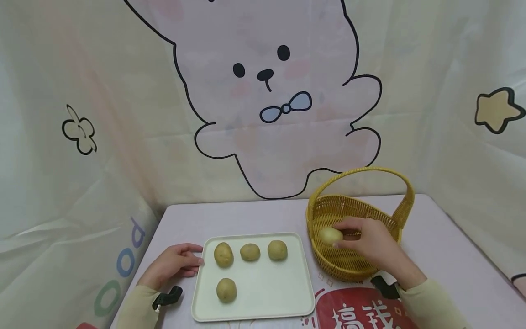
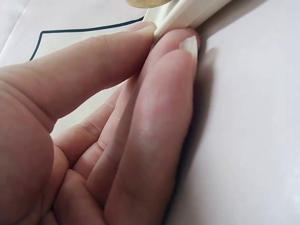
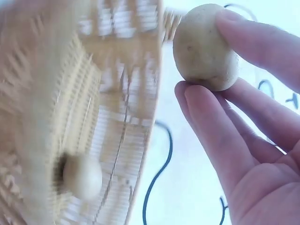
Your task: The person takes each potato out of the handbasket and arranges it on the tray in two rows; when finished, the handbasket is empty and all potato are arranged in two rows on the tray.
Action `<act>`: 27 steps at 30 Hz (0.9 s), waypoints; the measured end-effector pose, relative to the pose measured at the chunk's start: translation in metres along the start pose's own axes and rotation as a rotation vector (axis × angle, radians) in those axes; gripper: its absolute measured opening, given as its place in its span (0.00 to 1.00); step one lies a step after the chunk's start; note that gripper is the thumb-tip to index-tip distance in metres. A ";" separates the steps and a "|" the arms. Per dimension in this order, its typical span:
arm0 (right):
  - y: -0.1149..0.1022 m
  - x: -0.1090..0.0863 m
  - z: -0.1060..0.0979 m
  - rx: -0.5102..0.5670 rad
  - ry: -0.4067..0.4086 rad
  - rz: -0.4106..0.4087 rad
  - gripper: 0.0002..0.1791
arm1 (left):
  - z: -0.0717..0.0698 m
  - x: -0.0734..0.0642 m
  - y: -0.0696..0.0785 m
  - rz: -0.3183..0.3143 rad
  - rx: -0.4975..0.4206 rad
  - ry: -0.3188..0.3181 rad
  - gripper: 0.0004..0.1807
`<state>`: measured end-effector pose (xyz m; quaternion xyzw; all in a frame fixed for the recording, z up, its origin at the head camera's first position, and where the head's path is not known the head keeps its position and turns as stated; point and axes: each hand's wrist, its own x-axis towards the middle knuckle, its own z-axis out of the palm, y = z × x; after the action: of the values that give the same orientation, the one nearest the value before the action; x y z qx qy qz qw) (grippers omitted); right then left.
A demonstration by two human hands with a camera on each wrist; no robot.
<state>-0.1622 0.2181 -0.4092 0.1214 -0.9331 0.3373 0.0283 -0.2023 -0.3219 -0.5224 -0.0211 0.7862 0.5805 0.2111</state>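
My right hand (image 1: 370, 240) pinches a potato (image 1: 330, 236) between thumb and fingertips, over the yellow wicker basket (image 1: 343, 273) in the head view. In the right wrist view this potato (image 3: 205, 47) is near the basket's rim, and another potato (image 3: 83, 177) lies inside the basket, blurred. My left hand (image 1: 174, 264) is at the left edge of a white rectangular tray (image 1: 271, 292). Its thumb and fingertips grip the tray's rim (image 2: 180, 14) in the left wrist view. Several potatoes lie on the tray, three in a back row and one potato (image 1: 226, 290) nearer the front.
The basket's tall arched handle (image 1: 361, 170) rises above its opening. A white table (image 1: 242, 218) carries a red printed patch (image 1: 341, 306) at the front. Printed cloth (image 1: 267, 151) hangs behind the table and at both sides.
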 end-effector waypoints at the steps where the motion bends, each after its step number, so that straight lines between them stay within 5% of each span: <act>1: -0.004 -0.003 0.004 0.032 -0.001 0.000 0.23 | 0.000 0.000 0.000 -0.002 -0.001 0.006 0.32; 12: -0.045 -0.012 0.067 0.284 -0.028 -0.045 0.23 | -0.002 0.000 -0.002 0.035 -0.015 -0.013 0.33; 27: -0.078 0.006 0.149 0.316 -0.160 -0.126 0.20 | -0.002 0.001 0.001 -0.006 -0.021 0.017 0.31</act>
<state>-0.1440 0.0640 -0.4743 0.2089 -0.8584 0.4663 -0.0444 -0.2042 -0.3228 -0.5218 -0.0307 0.7816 0.5880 0.2062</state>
